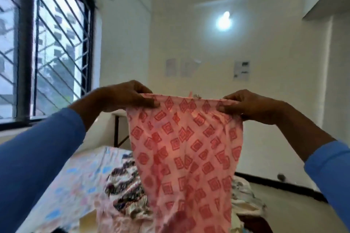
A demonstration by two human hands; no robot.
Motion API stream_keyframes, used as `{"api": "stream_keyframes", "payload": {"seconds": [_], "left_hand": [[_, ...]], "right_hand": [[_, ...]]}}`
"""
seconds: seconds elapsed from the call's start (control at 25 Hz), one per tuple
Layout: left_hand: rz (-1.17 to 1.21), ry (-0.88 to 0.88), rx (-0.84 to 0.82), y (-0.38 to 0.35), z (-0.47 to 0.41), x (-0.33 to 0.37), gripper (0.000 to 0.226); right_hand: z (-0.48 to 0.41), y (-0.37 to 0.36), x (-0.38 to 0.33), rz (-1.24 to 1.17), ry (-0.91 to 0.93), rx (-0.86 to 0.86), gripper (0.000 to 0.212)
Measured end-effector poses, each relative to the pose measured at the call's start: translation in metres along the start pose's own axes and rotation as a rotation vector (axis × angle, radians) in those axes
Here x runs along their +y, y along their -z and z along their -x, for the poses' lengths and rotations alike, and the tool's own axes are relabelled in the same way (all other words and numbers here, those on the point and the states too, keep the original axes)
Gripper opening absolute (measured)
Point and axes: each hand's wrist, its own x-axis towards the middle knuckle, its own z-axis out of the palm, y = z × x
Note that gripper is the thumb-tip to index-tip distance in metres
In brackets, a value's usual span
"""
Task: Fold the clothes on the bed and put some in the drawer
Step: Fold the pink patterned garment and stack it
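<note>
A thin pink garment — soft cotton, printed with red squares — is held up by its gathered top edge, draped above the bed. It is pinched by the left hand and right hand, fingers curled tight on the cloth — rumpled patterned clothes are heaped below.

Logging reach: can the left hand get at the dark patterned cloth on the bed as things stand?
Probably not: the left hand and right hand both pinch the top edge of the pink garment. The dark patterned cloth lies below on the bed; it must let go first.
</note>
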Motion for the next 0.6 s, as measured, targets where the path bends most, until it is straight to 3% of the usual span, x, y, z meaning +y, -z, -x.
{"api": "stream_keyframes", "payload": {"seconds": [0.12, 0.2, 0.28, 0.4, 0.48, 0.6], "left_hand": [[0.277, 0.003, -0.118, 0.038, 0.009, 0.057, 0.053], [0.559, 0.011, -0.176, 0.042, 0.013, 0.079, 0.075], [0.644, 0.043, -0.153, 0.026, 0.007, 0.087, 0.060], [0.239, 0.158, 0.284, -0.007, -0.036, 0.058, 0.043], [0.102, 0.253, 0.511, -0.037, -0.067, 0.025, 0.041], [0.030, 0.353, 0.718, -0.099, -0.080, -0.033, 0.040]], "right_hand": [[0.040, 0.045, -0.042, -0.387, 0.043, -0.101, 0.044], [0.054, 0.061, -0.056, -0.586, 0.127, -0.049, 0.061], [0.043, 0.068, -0.045, -0.665, 0.037, 0.038, 0.052], [0.014, 0.044, -0.005, -0.519, -0.261, 0.325, 0.027], [-0.006, 0.012, 0.033, -0.486, -0.355, 0.506, 0.016], [-0.014, -0.055, 0.087, -0.480, -0.456, 0.691, 0.031]]}}
